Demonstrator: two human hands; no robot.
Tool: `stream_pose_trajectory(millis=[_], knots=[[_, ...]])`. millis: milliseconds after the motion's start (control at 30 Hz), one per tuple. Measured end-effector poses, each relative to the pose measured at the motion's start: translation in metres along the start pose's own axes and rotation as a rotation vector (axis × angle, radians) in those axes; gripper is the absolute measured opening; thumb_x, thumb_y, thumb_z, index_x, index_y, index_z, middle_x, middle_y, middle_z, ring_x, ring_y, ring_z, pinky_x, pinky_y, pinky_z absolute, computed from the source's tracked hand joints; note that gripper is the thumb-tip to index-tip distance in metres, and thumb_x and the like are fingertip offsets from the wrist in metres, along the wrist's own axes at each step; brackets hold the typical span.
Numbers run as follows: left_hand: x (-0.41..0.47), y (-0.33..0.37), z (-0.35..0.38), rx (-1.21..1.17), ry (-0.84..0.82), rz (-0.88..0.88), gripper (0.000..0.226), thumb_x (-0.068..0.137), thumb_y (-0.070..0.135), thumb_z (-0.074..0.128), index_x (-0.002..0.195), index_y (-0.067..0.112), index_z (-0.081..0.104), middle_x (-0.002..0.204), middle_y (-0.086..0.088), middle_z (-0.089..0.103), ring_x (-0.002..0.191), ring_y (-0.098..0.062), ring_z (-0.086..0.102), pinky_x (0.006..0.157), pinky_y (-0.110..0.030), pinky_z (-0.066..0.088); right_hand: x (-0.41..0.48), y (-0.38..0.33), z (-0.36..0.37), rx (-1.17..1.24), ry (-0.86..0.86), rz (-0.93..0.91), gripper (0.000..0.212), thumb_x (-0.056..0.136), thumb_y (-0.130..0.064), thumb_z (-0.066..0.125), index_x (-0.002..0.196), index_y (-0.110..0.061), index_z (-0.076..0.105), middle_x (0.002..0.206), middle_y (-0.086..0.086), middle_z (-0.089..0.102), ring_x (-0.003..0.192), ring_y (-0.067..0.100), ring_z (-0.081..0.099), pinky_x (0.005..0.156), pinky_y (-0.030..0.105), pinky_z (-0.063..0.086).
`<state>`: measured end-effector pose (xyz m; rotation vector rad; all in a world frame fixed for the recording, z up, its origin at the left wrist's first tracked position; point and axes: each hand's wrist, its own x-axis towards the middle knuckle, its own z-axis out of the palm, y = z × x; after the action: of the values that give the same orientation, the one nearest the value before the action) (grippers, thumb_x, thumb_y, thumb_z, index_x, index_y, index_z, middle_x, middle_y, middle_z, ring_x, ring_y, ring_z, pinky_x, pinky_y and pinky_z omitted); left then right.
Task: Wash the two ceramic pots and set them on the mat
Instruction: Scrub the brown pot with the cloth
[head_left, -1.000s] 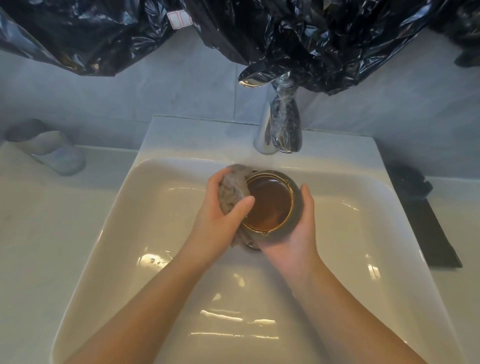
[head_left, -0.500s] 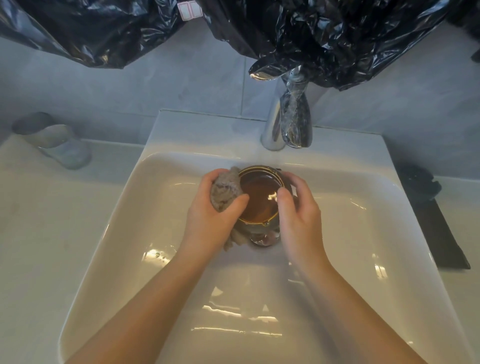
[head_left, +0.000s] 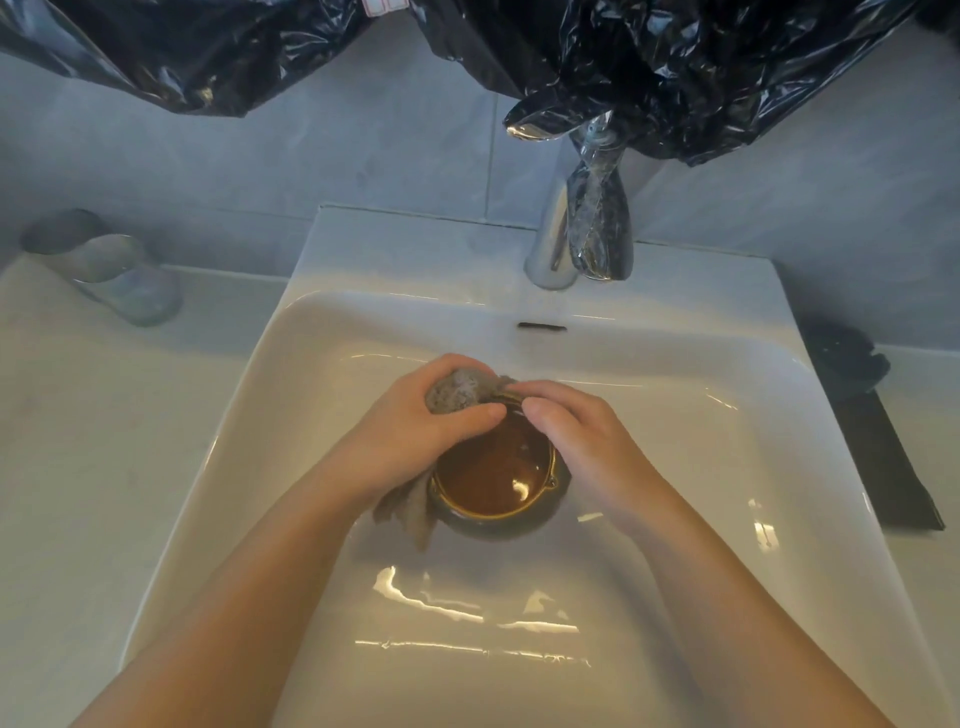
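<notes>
A dark ceramic pot (head_left: 493, 483) with a brown inside and a gold rim is in the middle of the white sink (head_left: 322, 332), its mouth facing up toward me. My left hand (head_left: 415, 431) grips a grey cloth (head_left: 457, 392) bunched against the pot's far left rim, with a tail of cloth hanging below the hand. My right hand (head_left: 576, 436) holds the pot from the right, fingers curled over its far rim. A dark mat (head_left: 883, 447) lies on the counter to the right of the sink. A second pot is not in view.
A chrome tap (head_left: 582, 234) wrapped in clear film stands at the sink's back edge. Black plastic sheeting (head_left: 675, 67) hangs over the wall above it. A pale glass object (head_left: 104, 270) lies on the counter at the left.
The pot has come nearer to me in the sink and its mouth now tips toward me. My right hand has shifted from its side to the far rim. The cloth went to the far rim.
</notes>
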<state>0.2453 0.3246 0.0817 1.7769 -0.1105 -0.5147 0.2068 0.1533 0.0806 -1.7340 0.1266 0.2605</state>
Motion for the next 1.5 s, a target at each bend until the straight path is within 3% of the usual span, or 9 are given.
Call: stream_pose_trajectory(millis=[133,400,633,900,1033,1200,1300,1400,1500], knots=[[-0.001,0.001,-0.003,-0.065,-0.014,-0.059,0.02,0.083,0.027,0.072,0.102,0.031,0.068,0.097,0.005,0.071,0.086,-0.011,0.07,0.079,-0.034,0.059,0.0,-0.003,0.0,-0.007,-0.041,0.046,0.016,0.102,-0.025,0.045,0.105,-0.03,0.06,0.091,-0.002,0.069,0.078,0.003,0.067,0.061,0.012,0.05],[-0.002,0.002,0.015,-0.36,0.331,-0.081,0.022,0.084,0.024,0.071,0.105,0.022,0.065,0.098,-0.007,0.073,0.09,-0.024,0.071,0.087,-0.046,0.056,0.002,0.002,0.009,0.138,0.088,0.059,0.023,0.104,-0.032,0.038,0.119,-0.029,0.055,0.108,-0.004,0.066,0.099,0.012,0.065,0.058,0.013,0.05],[-0.003,0.001,0.012,-0.219,0.111,-0.057,0.031,0.082,0.023,0.059,0.113,0.029,0.058,0.104,-0.006,0.069,0.097,-0.022,0.068,0.092,-0.048,0.053,0.004,0.001,0.001,0.119,0.247,-0.019,0.021,0.099,-0.026,0.043,0.111,-0.024,0.06,0.099,-0.006,0.068,0.086,0.003,0.064,0.053,0.011,0.048],[-0.001,-0.002,-0.009,0.164,-0.056,0.04,0.036,0.077,0.023,0.047,0.11,0.033,0.059,0.098,0.002,0.068,0.089,-0.015,0.067,0.079,-0.036,0.057,0.003,0.006,0.002,0.006,-0.011,0.07,0.033,0.085,-0.038,0.042,0.102,-0.025,0.067,0.093,0.006,0.071,0.074,0.011,0.067,0.053,0.029,0.05],[-0.002,0.003,-0.006,0.083,-0.116,0.043,0.032,0.083,0.02,0.047,0.111,0.03,0.06,0.099,0.001,0.068,0.088,-0.013,0.067,0.074,-0.029,0.057,0.006,0.006,-0.006,0.015,-0.073,0.14,0.039,0.083,-0.043,0.04,0.105,-0.025,0.067,0.11,0.011,0.07,0.104,0.026,0.068,0.088,0.054,0.054],[0.003,0.0,0.005,-0.013,0.233,-0.024,0.031,0.089,0.013,0.048,0.112,0.028,0.06,0.098,0.005,0.067,0.09,-0.011,0.066,0.087,-0.04,0.055,0.007,0.004,-0.004,0.063,0.06,0.09,0.039,0.081,-0.052,0.041,0.113,-0.036,0.057,0.102,-0.002,0.071,0.086,0.019,0.072,0.062,0.033,0.058],[0.002,-0.001,0.014,0.024,0.424,-0.003,0.032,0.092,0.011,0.045,0.118,0.026,0.055,0.094,0.012,0.063,0.088,-0.004,0.062,0.086,-0.037,0.055,0.005,0.007,0.011,0.049,0.138,0.073,0.023,0.096,-0.042,0.047,0.119,-0.04,0.048,0.096,-0.009,0.068,0.081,0.018,0.072,0.069,0.039,0.062],[-0.003,0.002,0.018,0.121,0.433,0.06,0.034,0.092,0.01,0.044,0.121,0.025,0.052,0.092,0.016,0.06,0.086,0.001,0.059,0.081,-0.03,0.054,0.002,0.008,0.02,0.006,0.247,-0.015,0.03,0.092,-0.036,0.044,0.122,-0.036,0.049,0.099,-0.013,0.066,0.092,0.012,0.068,0.075,0.043,0.062],[-0.003,0.003,0.01,0.298,0.347,0.11,0.035,0.092,0.011,0.046,0.123,0.026,0.053,0.098,0.005,0.062,0.093,-0.016,0.06,0.085,-0.038,0.053,0.0,0.008,0.015,-0.118,0.22,-0.07,0.041,0.082,-0.037,0.038,0.121,-0.033,0.053,0.095,-0.013,0.068,0.086,0.003,0.065,0.068,0.019,0.057]])
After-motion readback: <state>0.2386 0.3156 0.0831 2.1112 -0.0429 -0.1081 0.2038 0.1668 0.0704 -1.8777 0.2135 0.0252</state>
